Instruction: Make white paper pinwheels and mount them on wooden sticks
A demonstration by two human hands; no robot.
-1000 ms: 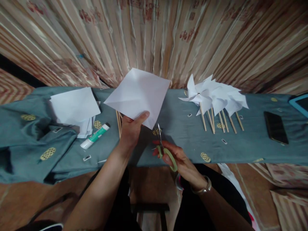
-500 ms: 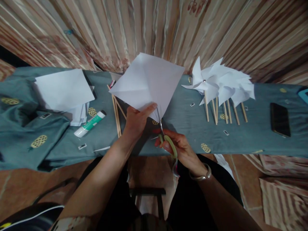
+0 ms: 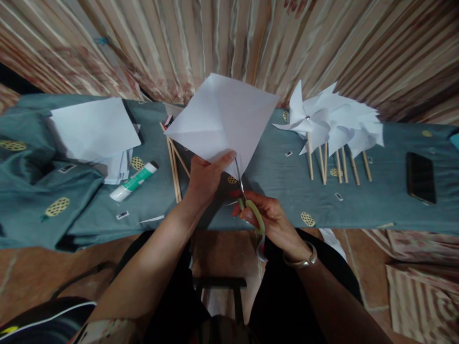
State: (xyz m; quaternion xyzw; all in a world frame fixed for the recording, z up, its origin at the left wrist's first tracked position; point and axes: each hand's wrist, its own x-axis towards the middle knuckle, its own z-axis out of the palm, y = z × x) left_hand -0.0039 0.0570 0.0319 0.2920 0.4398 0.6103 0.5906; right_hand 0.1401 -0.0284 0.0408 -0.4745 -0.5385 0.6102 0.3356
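Note:
My left hand (image 3: 208,179) pinches a white sheet of paper (image 3: 229,114) near its lower corner, thumb on top and fingers underneath. The sheet is held up with one corner towards me, and faint creases run across it. In my right hand (image 3: 270,220) is a pair of scissors (image 3: 255,215) with yellow-green handles. Their blades reach into the paper at the near corner, just right of my left thumb. The fingers under the sheet are hidden.
A stack of white paper (image 3: 95,129) and a glue stick (image 3: 134,181) lie left. Thin wooden sticks (image 3: 174,172) rest beside my left hand. Several paper pinwheels (image 3: 330,117) on sticks and a phone (image 3: 420,177) lie right. The cloth-covered table (image 3: 279,191) ends near my knees.
Both hands, the paper and the scissors stay in nearly the same place. The view has shifted slightly; the blades remain at the near corner.

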